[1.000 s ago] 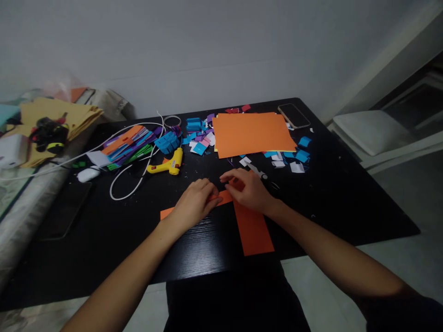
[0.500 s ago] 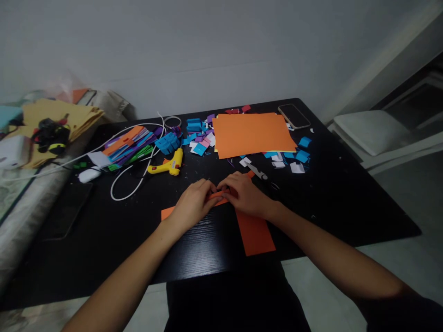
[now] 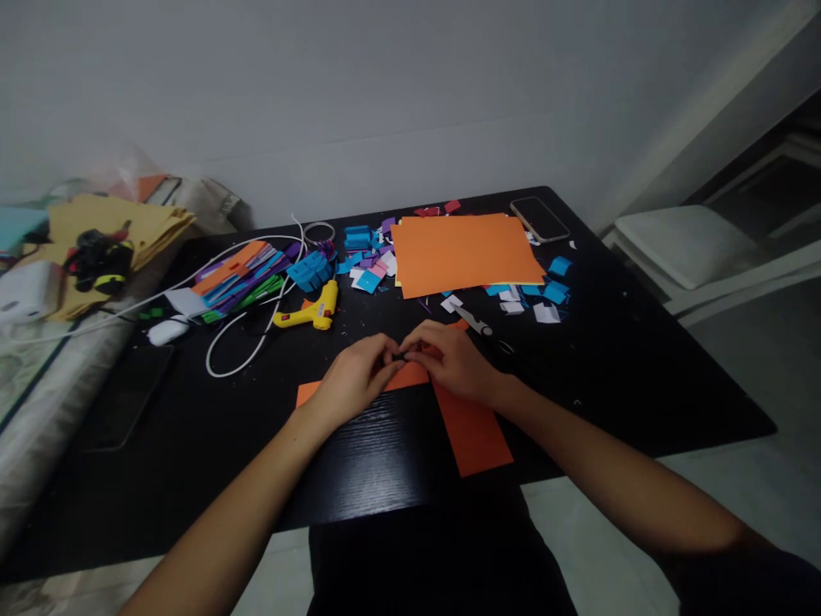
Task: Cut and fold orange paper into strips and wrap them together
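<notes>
My left hand (image 3: 356,372) and my right hand (image 3: 452,359) meet near the front middle of the table, closed in pinches with the fingertips almost touching. Between them is a small folded piece of orange paper, mostly hidden; a narrow dark area shows at the fingertips. One orange paper strip (image 3: 410,375) lies crosswise under the hands, its left end showing beside my left wrist. Another orange strip (image 3: 475,436) runs from beneath my right hand toward the table's front edge. Scissors (image 3: 473,321) lie just beyond my right hand.
Orange sheets (image 3: 468,252) lie on cut paper pieces at the back, beside a phone (image 3: 540,219). A yellow glue gun (image 3: 311,308), white cable (image 3: 221,374), coloured paper strips (image 3: 240,278) and a dark flat device (image 3: 125,402) are on the left. Brown envelopes (image 3: 121,218) are stacked further left.
The folded orange paper between my fingertips showed plainly before; now it is mostly hidden and a dark area shows there. My hands stay in nearly the same place. The view has shifted slightly.
</notes>
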Motion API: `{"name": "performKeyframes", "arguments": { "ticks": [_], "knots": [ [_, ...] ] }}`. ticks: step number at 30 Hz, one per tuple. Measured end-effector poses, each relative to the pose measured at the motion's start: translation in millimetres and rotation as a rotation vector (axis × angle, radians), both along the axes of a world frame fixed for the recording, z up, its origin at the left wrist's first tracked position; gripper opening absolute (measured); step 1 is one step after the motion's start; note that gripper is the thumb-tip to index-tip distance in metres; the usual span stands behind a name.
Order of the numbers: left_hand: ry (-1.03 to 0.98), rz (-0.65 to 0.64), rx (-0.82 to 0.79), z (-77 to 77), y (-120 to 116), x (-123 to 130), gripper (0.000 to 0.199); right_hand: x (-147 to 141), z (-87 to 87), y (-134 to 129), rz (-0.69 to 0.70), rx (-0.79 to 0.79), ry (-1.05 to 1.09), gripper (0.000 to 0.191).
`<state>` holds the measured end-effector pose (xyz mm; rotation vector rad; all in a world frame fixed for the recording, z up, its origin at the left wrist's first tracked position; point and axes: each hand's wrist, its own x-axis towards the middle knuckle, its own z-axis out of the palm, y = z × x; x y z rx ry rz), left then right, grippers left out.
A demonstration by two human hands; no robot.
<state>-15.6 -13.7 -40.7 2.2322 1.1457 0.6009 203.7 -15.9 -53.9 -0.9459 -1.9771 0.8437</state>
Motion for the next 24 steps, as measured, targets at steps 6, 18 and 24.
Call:
{"name": "performKeyframes", "arguments": {
  "ticks": [6, 18, 24],
  "knots": [
    [0.101, -0.078, 0.071, 8.0, -1.0, -2.7, 0.025, 1.0, 1.0, -0.5, -0.084, 0.076, -0.066, 0.013],
    [0.134, -0.167, 0.044, 4.7, -3.2, -1.3, 0.021, -2.4, -2.6, -1.6, -0.168, 0.088, -0.056, 0.018],
    [0.207, -0.188, 0.04, 10.8, -6.3, -1.9, 0.023, -4.0, -4.5, -1.7, -0.184, 0.072, -0.049, 0.018]
  ]
}}
